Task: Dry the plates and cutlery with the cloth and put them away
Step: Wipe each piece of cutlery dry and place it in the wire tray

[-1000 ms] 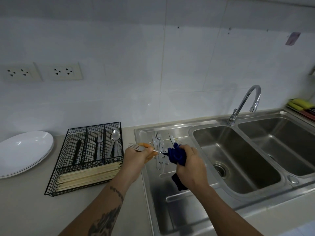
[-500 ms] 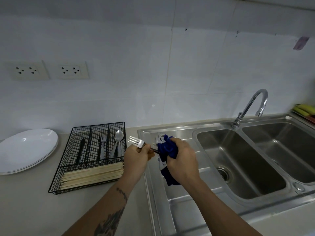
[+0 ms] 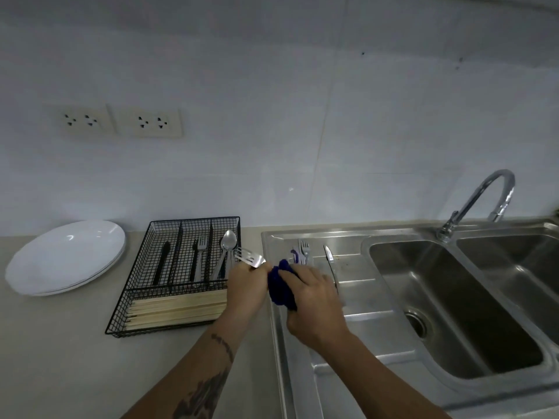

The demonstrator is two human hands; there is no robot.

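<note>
My left hand [image 3: 246, 287] grips a steel fork [image 3: 248, 257] near its head, tines pointing left over the tray's right edge. My right hand [image 3: 313, 300] holds a bunched blue cloth [image 3: 281, 287] wrapped round the fork's handle, which is hidden inside it. More forks [image 3: 303, 251] and a knife [image 3: 330, 260] lie on the steel draining board [image 3: 357, 300]. A black wire cutlery tray [image 3: 178, 276] on the counter holds a knife, forks, spoons and wooden chopsticks. White plates [image 3: 65, 257] are stacked at the far left.
A double steel sink [image 3: 447, 300] with a curved tap [image 3: 481, 201] fills the right side. Two wall sockets [image 3: 121, 122] sit above the counter. The beige counter [image 3: 60, 358] runs along the front left.
Both hands and the fork have shifted left toward the cutlery tray. The cloth has slid up the handle until it touches my left hand.
</note>
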